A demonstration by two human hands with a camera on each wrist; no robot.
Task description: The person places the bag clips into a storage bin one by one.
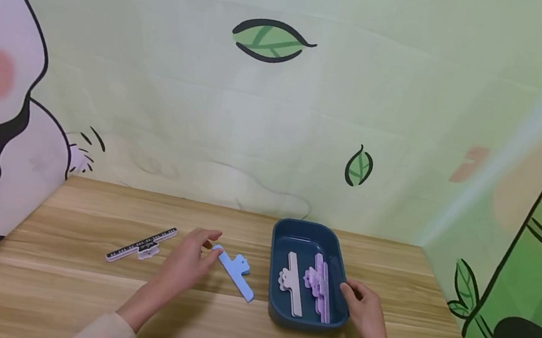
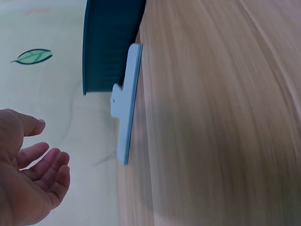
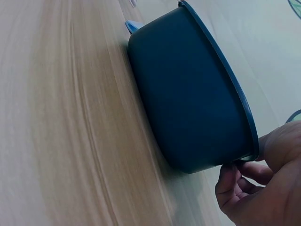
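A light blue long-bar clip (image 1: 236, 273) lies on the table to the left of a dark blue plastic bin (image 1: 273, 265). My left hand (image 1: 191, 258) is by the clip's far end; in the left wrist view, the fingers (image 2: 51, 174) are loosely bent and apart from the clip (image 2: 127, 103). At the bin's right side my right hand (image 1: 364, 310) grips the rim, with the fingers under its edge in the right wrist view. Inside the bin lie a whitish clip (image 1: 293, 287) and purple clips (image 1: 321, 288) side by side, their exact number unclear.
A black-and-white clip with a piano-key pattern (image 1: 142, 246) lies on the wooden table (image 1: 68, 291), left of my left hand. A printed cloth backdrop (image 1: 183, 96) rises behind the table and at both sides.
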